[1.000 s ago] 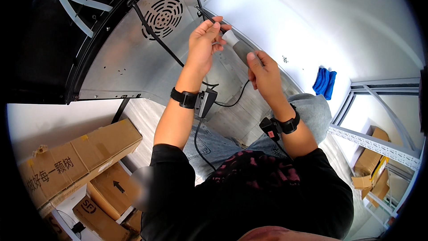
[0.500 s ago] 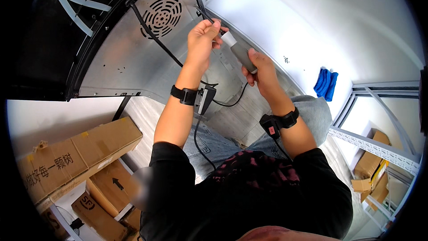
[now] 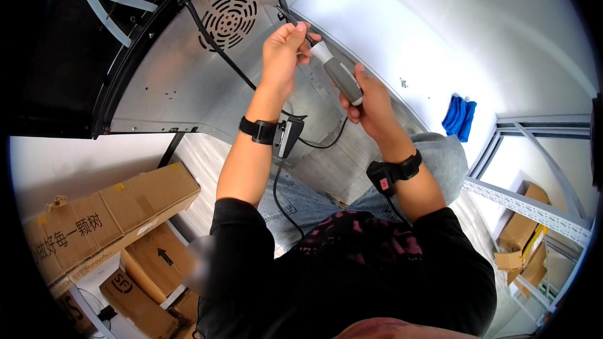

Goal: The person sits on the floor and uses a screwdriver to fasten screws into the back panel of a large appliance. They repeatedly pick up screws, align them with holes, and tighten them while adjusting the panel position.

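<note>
A screwdriver [image 3: 343, 78] with a grey handle and pale collar slants between my hands, its dark shaft pointing up and left toward the edge of a metal panel [image 3: 182, 81]. My left hand [image 3: 284, 53] is closed around the shaft just ahead of the collar, the thumb and forefinger pinched together. Around the lower end of the handle is my right hand [image 3: 372, 103], its fingers curled beneath and its thumb along the side. The tip seems to meet a small fitting at the panel's edge, but I cannot tell whether it touches a screw.
A black cable [image 3: 217, 47] crosses the panel's round vent. A blue cloth [image 3: 460, 118] lies on the white surface to the right. Cardboard boxes [image 3: 119, 213] are stacked at the lower left. A metal rack [image 3: 531, 204] with more cardboard stands at the right.
My right thumb has shifted off the top of the handle toward its side, leaving more of the handle showing. The handle appears slightly turned. My left hand has barely moved.
</note>
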Available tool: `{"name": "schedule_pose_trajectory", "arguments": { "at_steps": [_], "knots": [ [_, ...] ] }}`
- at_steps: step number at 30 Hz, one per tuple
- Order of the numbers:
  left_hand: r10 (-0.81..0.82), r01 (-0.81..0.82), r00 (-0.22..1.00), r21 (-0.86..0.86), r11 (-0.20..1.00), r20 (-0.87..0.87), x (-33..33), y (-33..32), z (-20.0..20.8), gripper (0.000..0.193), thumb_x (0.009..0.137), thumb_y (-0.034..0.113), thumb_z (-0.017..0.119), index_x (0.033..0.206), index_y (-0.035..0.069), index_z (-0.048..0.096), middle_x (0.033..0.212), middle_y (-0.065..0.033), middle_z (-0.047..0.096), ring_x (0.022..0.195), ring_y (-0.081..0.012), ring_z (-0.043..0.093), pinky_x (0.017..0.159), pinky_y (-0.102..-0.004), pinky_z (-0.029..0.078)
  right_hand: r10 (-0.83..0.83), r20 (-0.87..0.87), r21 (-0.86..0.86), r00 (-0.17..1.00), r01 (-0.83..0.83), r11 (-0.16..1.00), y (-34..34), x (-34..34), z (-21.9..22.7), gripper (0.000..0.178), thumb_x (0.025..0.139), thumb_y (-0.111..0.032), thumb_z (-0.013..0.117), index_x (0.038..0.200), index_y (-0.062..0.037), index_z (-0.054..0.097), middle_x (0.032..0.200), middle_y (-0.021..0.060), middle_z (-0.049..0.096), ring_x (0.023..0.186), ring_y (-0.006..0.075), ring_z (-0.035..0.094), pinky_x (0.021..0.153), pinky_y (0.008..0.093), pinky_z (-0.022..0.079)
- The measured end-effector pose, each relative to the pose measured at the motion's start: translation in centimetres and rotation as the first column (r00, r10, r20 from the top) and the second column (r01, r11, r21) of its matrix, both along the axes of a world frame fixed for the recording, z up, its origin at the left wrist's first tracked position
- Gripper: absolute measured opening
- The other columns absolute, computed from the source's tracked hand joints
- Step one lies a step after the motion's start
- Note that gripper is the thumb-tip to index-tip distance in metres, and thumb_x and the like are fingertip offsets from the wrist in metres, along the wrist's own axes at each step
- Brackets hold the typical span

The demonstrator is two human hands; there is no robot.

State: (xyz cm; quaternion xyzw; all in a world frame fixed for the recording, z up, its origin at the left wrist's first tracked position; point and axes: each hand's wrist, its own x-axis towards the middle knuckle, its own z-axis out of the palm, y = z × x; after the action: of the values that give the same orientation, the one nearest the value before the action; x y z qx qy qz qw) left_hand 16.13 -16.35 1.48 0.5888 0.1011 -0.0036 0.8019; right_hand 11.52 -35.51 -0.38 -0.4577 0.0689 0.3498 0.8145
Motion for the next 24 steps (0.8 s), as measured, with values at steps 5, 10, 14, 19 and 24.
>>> {"name": "schedule_pose_trajectory", "arguments": {
  "at_steps": [5, 10, 14, 19, 24],
  "knots": [
    [-0.020, 0.019, 1.000, 0.112, 0.994, 0.007, 0.3, 0.4, -0.5, 0.016, 0.093, 0.022, 0.057, 0.090, 0.007, 0.061, 0.080, -0.0046, 0.065, 0.063, -0.0048, 0.049, 0.057, -0.0203, 0.039, -0.144, 0.434, -0.357, 0.889, 0.317, 0.879, 2.9, -1.5, -0.2, 0.038, 0.090, -0.039, 0.059, 0.094, -0.0021, 0.052, 0.075, 0.0057, 0.058, 0.049, 0.0092, 0.048, 0.042, 0.0232, 0.039],
    [-0.039, 0.039, 0.999, 0.101, 0.994, -0.006, 0.4, 0.9, -0.4, 0.014, 0.092, 0.021, 0.058, 0.097, 0.008, 0.059, 0.083, -0.0044, 0.065, 0.067, -0.0054, 0.052, 0.059, -0.0209, 0.040, -0.146, 0.236, -0.163, 0.961, 0.187, 0.969, 1.8, -1.2, -0.2, 0.040, 0.092, -0.041, 0.054, 0.093, -0.0018, 0.054, 0.067, 0.0034, 0.055, 0.046, 0.0088, 0.045, 0.041, 0.0223, 0.037],
    [0.007, -0.010, 0.999, 0.061, 0.998, 0.050, 0.3, 0.5, 0.2, 0.022, 0.091, 0.019, 0.060, 0.110, 0.009, 0.054, 0.088, -0.0042, 0.064, 0.068, -0.0057, 0.053, 0.060, -0.0215, 0.042, -0.051, 0.070, -0.006, 0.996, 0.052, 0.999, 1.0, -1.1, 1.4, 0.047, 0.097, -0.045, 0.041, 0.097, -0.0002, 0.057, 0.059, 0.0022, 0.052, 0.042, 0.0080, 0.040, 0.038, 0.0227, 0.032],
    [0.019, -0.021, 0.999, 0.051, 0.998, 0.046, 0.6, 0.3, -0.3, 0.027, 0.091, 0.017, 0.060, 0.116, 0.009, 0.052, 0.090, -0.0041, 0.063, 0.067, -0.0057, 0.053, 0.060, -0.0220, 0.043, 0.057, -0.066, 0.163, 0.996, -0.045, 0.986, -0.2, -1.2, 0.2, 0.052, 0.098, -0.046, 0.034, 0.102, 0.0004, 0.058, 0.059, 0.0025, 0.051, 0.041, 0.0080, 0.037, 0.038, 0.0229, 0.030],
    [-0.074, 0.073, 0.997, 0.046, 0.996, 0.007, 0.5, -0.8, -1.8, 0.025, 0.093, 0.020, 0.057, 0.114, 0.008, 0.053, 0.090, -0.0036, 0.064, 0.069, -0.0062, 0.054, 0.060, -0.0219, 0.044, 0.065, -0.012, -0.065, 0.998, -0.066, 0.996, -1.9, -0.8, 1.3, 0.047, 0.096, -0.045, 0.043, 0.103, -0.0012, 0.057, 0.065, 0.0047, 0.056, 0.045, 0.0102, 0.045, 0.041, 0.0218, 0.034]
  ]
}}
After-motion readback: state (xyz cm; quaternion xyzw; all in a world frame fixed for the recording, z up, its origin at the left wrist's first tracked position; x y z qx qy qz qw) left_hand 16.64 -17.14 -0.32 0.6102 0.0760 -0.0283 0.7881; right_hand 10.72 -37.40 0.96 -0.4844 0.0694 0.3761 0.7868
